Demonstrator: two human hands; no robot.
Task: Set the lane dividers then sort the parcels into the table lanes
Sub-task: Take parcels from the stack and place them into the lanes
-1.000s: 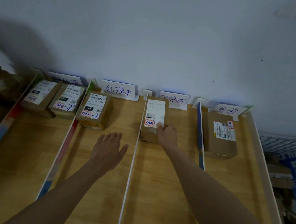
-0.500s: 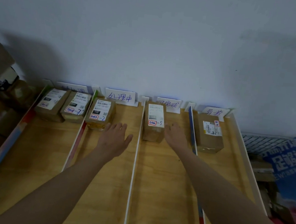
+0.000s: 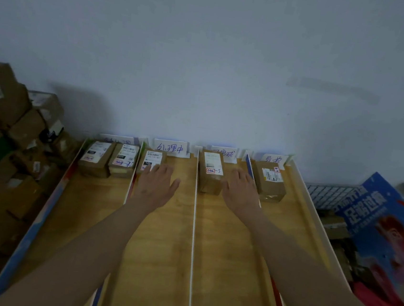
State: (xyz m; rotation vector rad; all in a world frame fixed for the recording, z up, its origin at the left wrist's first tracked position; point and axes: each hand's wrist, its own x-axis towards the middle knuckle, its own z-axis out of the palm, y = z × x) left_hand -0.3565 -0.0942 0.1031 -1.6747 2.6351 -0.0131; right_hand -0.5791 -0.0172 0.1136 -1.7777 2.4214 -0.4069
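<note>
A: Reading near to far. My two forearms come in over the wooden table [image 3: 154, 260]. The white divider [image 3: 194, 239] runs straight up the middle between them.

B: Hands?

A: Left hand [image 3: 155, 187] is flat, palm down, fingers straight and spread, in the second lane. Fingertips overlap the near end of the parcel [image 3: 150, 160] there; contact or hover, can't tell. Right hand [image 3: 241, 194] is relaxed, fingers loosely extended, holding nothing, in the third lane, just right of that lane's parcel [image 3: 211, 172]. Touching its side or not, can't tell.

B: Other parcels?

A: First lane: two side by side, outer parcel [image 3: 95, 158] and inner parcel [image 3: 123, 160], touching or nearly. Fourth lane: one box [image 3: 269, 181], against the blue-edged divider [image 3: 249, 168]. All five sit at the far end, labels up.

B: Lane signs?

A: Four handwritten cards stand against the wall, one per lane; the second-lane card [image 3: 170, 147] is the clearest.

B: Off the table?

A: Heap of cardboard boxes [image 3: 4, 147] left, blue printed poster [image 3: 383, 221] right.
</note>
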